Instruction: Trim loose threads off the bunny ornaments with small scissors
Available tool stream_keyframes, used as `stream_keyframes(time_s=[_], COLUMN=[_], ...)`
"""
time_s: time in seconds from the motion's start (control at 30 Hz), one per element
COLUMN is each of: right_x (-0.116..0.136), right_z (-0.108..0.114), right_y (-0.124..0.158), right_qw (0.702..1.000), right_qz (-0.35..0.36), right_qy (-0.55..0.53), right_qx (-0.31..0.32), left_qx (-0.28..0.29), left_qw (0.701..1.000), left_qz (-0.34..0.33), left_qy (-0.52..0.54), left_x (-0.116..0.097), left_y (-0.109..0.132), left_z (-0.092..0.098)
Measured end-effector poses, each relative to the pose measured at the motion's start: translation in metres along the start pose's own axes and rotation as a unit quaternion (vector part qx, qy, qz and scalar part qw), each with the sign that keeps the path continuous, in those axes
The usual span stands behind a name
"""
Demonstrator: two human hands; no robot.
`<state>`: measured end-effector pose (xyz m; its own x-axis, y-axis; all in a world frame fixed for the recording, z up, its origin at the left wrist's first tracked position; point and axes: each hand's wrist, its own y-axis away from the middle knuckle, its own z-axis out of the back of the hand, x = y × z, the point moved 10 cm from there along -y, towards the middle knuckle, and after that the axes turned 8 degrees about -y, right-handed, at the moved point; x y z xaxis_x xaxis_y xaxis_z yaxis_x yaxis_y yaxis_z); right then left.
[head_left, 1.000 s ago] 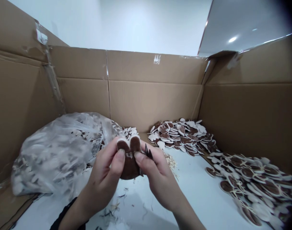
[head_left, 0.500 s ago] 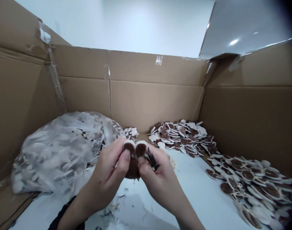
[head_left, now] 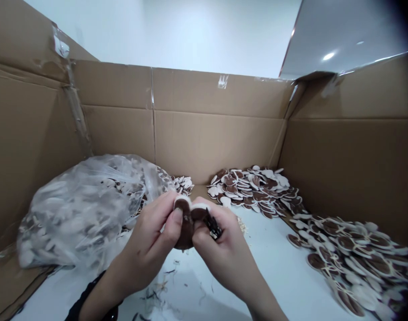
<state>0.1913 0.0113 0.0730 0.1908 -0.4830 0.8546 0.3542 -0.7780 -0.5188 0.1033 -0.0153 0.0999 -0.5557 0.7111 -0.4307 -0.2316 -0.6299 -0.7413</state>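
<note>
In the middle of the view I hold a small brown plush piece (head_left: 183, 236) with white edging and two rounded, ear-like lobes at its top. My left hand (head_left: 153, 238) is closed on its left side, the thumb lying below the left lobe. On the other side my right hand (head_left: 219, 249) pinches the piece below the right lobe, which is bent over. A small dark object (head_left: 212, 224), thin and pointed at its upper end, is tucked in my right hand; its kind is unclear. My fingers behind the piece are hidden.
Cardboard walls (head_left: 220, 138) surround the white work surface (head_left: 267, 249). A clear plastic bag (head_left: 80, 209) full of pieces stands left. Similar brown-and-white pieces lie in a back pile (head_left: 253, 191) and a right pile (head_left: 354, 258). Thread scraps (head_left: 162, 285) litter the front.
The right lobe of the plush piece has folded down under my right thumb, and that hand has turned slightly. My left hand keeps its grip almost unchanged.
</note>
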Motion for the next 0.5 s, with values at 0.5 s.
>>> stream_keyframes(time_s=[0.5], right_x=[-0.001], right_z=[-0.002], right_y=[-0.002], right_qw=[1.000], right_qz=[0.015], right_qy=[0.004], right_qx=[0.002], left_qx=[-0.003], left_qw=[1.000], left_qz=[0.006], left_qy=[0.018], left_x=[0.002], left_y=[0.000], left_z=[-0.002])
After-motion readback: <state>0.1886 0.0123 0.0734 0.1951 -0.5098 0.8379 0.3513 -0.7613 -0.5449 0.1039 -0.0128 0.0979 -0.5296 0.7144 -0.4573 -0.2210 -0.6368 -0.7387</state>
